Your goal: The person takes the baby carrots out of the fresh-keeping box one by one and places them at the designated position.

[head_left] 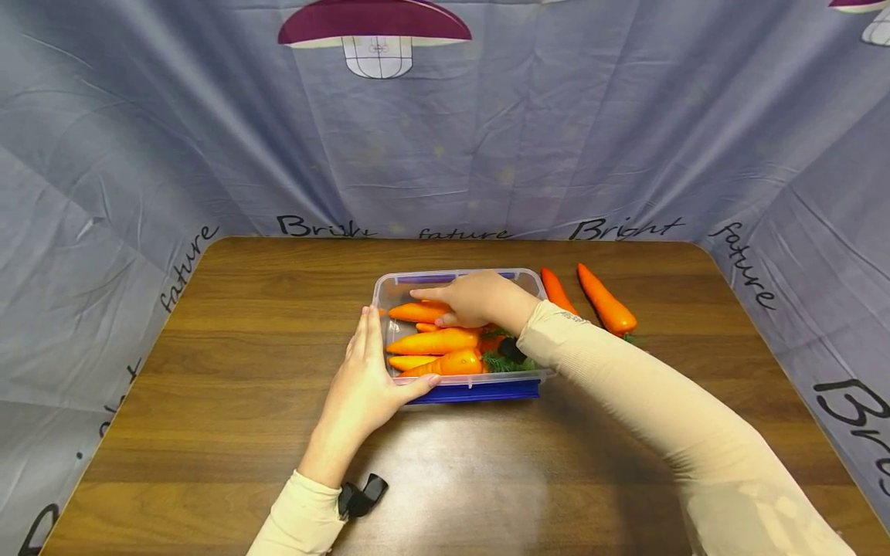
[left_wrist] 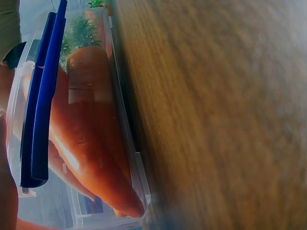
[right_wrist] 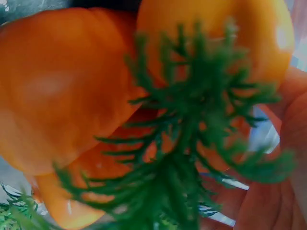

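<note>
A clear plastic box (head_left: 392,278) with a blue clip flap (head_left: 480,392) hanging along its front stands on the table, with several orange carrots (head_left: 438,341) lying inside. My left hand (head_left: 365,382) braces the front left corner, fingers straight along the left wall and thumb on the front rim. Inside the box, near the back, my right hand (head_left: 480,300) holds a carrot (head_left: 415,312) between thumb and fingers, its tip pointing left. The right wrist view shows feathery green tops (right_wrist: 187,110) close to that palm. Through the wall, the left wrist view shows carrots (left_wrist: 91,143).
Two more carrots lie on the wooden table (head_left: 264,347) right of the box, one redder carrot (head_left: 556,289) beside its wall and another carrot (head_left: 605,300) farther right. A printed curtain (head_left: 445,154) surrounds the table's back and sides.
</note>
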Motion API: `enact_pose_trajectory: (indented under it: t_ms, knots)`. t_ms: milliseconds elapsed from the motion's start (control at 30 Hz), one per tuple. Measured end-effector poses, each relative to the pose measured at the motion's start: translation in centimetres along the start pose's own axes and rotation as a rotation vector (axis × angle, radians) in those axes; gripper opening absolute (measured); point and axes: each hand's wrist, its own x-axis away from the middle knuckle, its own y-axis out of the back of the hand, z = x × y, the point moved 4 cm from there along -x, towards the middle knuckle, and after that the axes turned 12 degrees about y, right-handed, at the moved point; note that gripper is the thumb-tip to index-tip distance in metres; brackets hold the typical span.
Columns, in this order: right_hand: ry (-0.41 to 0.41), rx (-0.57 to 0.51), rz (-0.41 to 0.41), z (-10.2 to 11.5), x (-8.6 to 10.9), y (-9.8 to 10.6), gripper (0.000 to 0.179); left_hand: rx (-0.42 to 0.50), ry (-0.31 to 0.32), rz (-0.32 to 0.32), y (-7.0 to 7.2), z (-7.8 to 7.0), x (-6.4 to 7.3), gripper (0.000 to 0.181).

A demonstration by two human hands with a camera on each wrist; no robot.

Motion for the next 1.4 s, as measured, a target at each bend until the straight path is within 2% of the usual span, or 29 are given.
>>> enact_pose_trajectory:
  t_ms: [233, 500, 667, 900, 1033, 1400]
  knots:
    - [0.040, 0.002, -0.024, 0.1, -0.1, -0.2, 0.062, 0.002, 0.005, 0.004, 0.0, -0.1, 0.0, 0.134]
    - [0.038, -0.038, -0.001, 0.1, 0.0, -0.2, 0.062, -0.005, 0.010, 0.003, 0.0, -0.2, 0.0, 0.134]
    - [0.085, -0.056, 0.003, 0.0, 0.1, -0.1, 0.062, -0.006, 0.013, -0.001, 0.0, -0.2, 0.1, 0.134]
    - [0.167, -0.136, -0.072, -0.2, 0.7, 0.4, 0.059, -0.010, 0.020, 0.007, 0.1, -0.1, 0.2, 0.134]
    - [0.161, -0.131, -0.112, -0.2, 1.2, 0.8, 0.058, -0.003, 0.021, 0.011, 0.0, -0.1, 0.1, 0.134]
    - [0.106, -0.075, -0.147, -0.3, 2.4, 1.0, 0.056, 0.036, 0.038, 0.022, -0.1, -0.1, 0.1, 0.134]
